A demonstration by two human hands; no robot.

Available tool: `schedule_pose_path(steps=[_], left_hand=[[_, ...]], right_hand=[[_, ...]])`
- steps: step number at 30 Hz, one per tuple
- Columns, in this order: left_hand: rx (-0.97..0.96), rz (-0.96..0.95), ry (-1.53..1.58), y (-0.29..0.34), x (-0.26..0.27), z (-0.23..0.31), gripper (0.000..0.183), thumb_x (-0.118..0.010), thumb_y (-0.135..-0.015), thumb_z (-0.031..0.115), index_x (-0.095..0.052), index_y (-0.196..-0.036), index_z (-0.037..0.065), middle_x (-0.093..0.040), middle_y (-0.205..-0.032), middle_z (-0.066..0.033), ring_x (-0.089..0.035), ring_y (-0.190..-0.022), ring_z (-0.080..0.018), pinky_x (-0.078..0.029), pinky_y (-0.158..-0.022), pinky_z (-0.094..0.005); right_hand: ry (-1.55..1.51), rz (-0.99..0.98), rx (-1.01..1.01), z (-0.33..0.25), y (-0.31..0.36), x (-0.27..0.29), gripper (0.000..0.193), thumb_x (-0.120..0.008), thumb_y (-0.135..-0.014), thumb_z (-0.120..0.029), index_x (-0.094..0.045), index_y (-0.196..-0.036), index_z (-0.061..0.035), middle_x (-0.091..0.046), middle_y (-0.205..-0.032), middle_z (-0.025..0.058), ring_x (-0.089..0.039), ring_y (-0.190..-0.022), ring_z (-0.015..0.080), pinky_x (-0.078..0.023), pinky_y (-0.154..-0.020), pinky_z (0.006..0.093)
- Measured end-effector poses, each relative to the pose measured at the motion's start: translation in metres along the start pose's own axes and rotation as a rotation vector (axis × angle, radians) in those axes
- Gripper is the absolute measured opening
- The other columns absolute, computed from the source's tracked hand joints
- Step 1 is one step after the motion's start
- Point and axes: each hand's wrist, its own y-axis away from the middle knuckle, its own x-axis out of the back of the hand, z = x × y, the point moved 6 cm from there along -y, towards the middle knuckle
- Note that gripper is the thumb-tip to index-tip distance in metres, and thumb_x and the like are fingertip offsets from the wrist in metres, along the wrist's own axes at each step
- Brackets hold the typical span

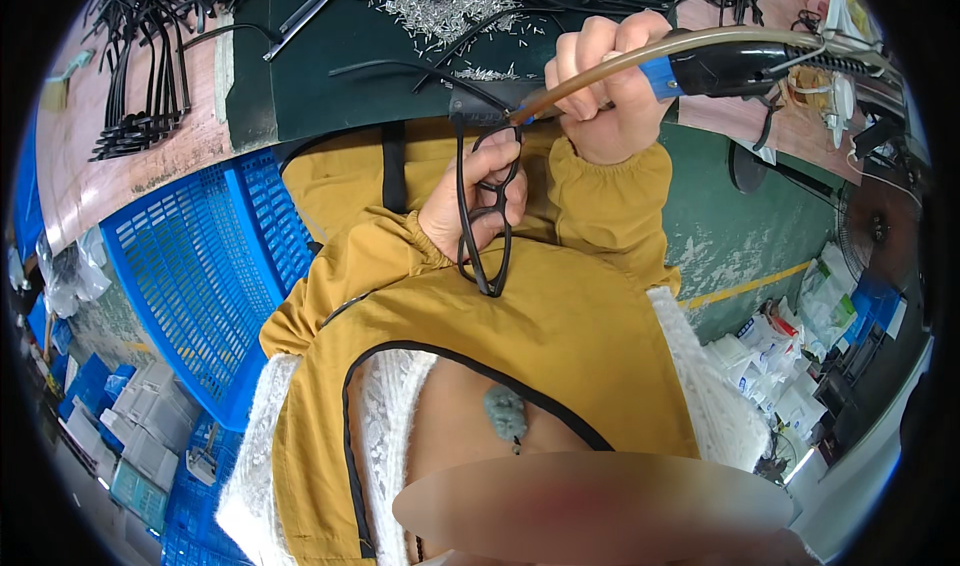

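Between the fingers of my left hand (480,201) is a black eyeglass frame (463,206), held with its lens openings toward me at the front edge of the bench. My right hand (610,91) is closed round a black screwdriver-like power tool (725,71) with a blue band. A brownish tube (690,39) runs along this tool to its tip, which meets the upper end of the frame near a small dark block (482,104). Exactly what the tip touches is too small to tell. Loose black temple arms (425,69) lie just beyond the frame.
Small silver metal pieces (440,11) are heaped on the dark green bench mat (330,86). Bundles of black temple arms (155,96) lie at the left. A blue plastic basket (190,276) stands below the bench. White bags (775,366) and a fan (865,221) are at right.
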Motion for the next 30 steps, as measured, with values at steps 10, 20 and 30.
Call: schedule_pose_path(steps=[10,20,30], left_hand=[[-0.252,-0.026,-0.255,0.039,-0.014,0.065,0.064,-0.051,-0.094,0.032,-0.049,-0.146,-0.006,-0.063,-0.084,-0.0082,-0.066,-0.071,-0.0191,-0.052,-0.061,-0.0267],[-1.253,0.096,-0.972,0.045,-0.056,0.079,0.037,-0.06,-0.084,-0.015,-0.057,-0.118,0.002,-0.056,-0.112,-0.0129,-0.06,-0.105,-0.0221,-0.049,-0.094,-0.0322],[-1.075,0.093,-1.298,0.05,-0.033,0.046,0.043,-0.06,-0.088,-0.015,-0.058,-0.127,0.004,-0.053,-0.146,-0.0278,-0.065,-0.118,-0.0403,-0.055,-0.092,-0.0364]], right_hand=[[0.057,0.422,0.237,-0.006,-0.065,0.083,0.009,-0.061,-0.101,-0.015,-0.055,-0.106,-0.0158,-0.043,-0.071,-0.0023,-0.04,-0.052,0.0081,-0.031,-0.043,0.0225],[-0.133,0.386,0.025,-0.007,-0.051,0.056,0.009,-0.062,-0.102,-0.021,-0.057,-0.107,-0.0158,-0.042,-0.067,-0.0052,-0.04,-0.049,0.0062,-0.031,-0.041,0.0221],[-0.149,0.145,-0.129,0.004,-0.04,0.045,0.019,-0.063,-0.1,-0.018,-0.054,-0.115,-0.0112,-0.043,-0.069,-0.0003,-0.042,-0.051,0.0106,-0.034,-0.043,0.0246]])
